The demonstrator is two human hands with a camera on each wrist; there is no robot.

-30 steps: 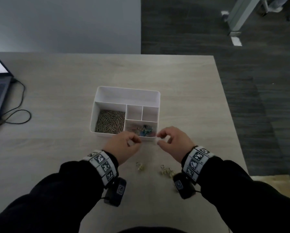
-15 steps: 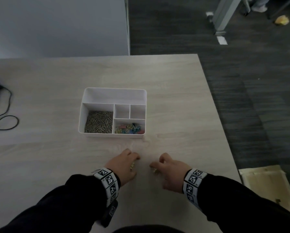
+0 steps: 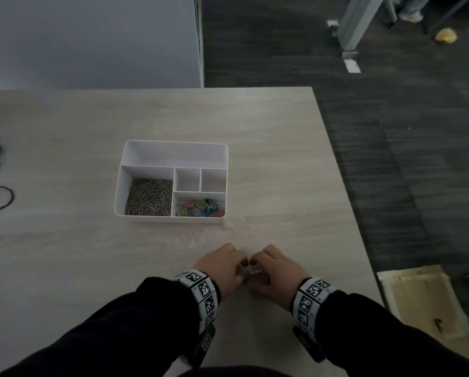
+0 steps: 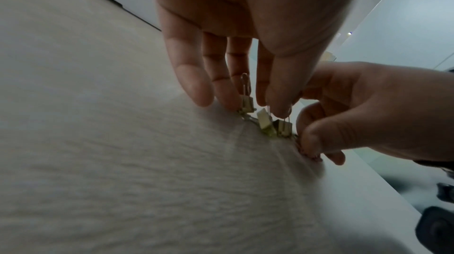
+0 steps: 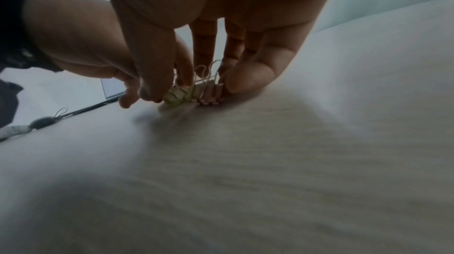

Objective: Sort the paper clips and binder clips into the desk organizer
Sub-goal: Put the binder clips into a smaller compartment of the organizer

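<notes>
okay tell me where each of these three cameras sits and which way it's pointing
Head: worn high, looking forward and down at the desk organizer; both sleeved forearms show.
Left wrist: low over the table, along the left hand toward the binder clips.
Right wrist: mirrored, along the right hand.
Both wrist views share the clips and the opposite hand.

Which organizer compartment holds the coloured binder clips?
The near-right compartment of the organizer; its left neighbour holds paper clips, and the others look empty.

White desk organizer on a pale wood-grain table.
Silver-grey paper clips, multicoloured binder clips; yellow-gold loose clips; black-and-white checked wristbands, black sleeves.
</notes>
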